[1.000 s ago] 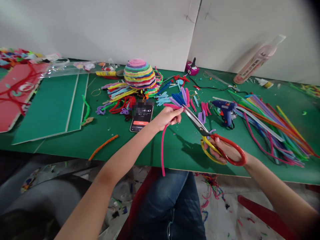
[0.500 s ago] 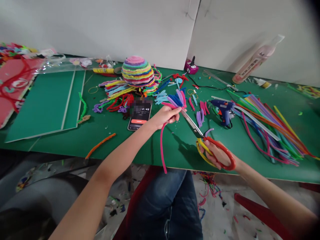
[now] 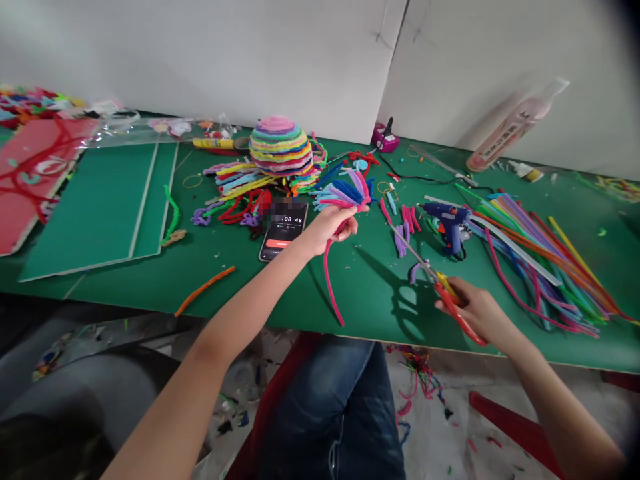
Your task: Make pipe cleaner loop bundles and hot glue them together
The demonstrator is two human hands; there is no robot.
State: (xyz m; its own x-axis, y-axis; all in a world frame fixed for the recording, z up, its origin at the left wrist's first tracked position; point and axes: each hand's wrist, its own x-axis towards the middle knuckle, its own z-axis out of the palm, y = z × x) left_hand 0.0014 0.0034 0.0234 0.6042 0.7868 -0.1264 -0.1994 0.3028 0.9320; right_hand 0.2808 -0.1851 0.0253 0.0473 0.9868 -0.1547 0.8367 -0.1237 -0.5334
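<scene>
- My left hand (image 3: 336, 231) hid its grip on the pink strip (image 3: 332, 290).
- My right hand (image 3: 473, 308) covered part of the scissors' (image 3: 430, 271) handles.
- A blurred patch masked the phone's (image 3: 285, 230) upper screen; my forearm hid its lower corner.
- The view's edge cut off the red board (image 3: 27, 190).
- I couldn't read the bottle's (image 3: 510, 130) label.

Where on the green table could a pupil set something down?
Bare patches: between the phone, orange stem and green strand; and near the front edge, between the dangling pink stem and the scissors. Crowded: around the striped dome and the glue gun.
</scene>
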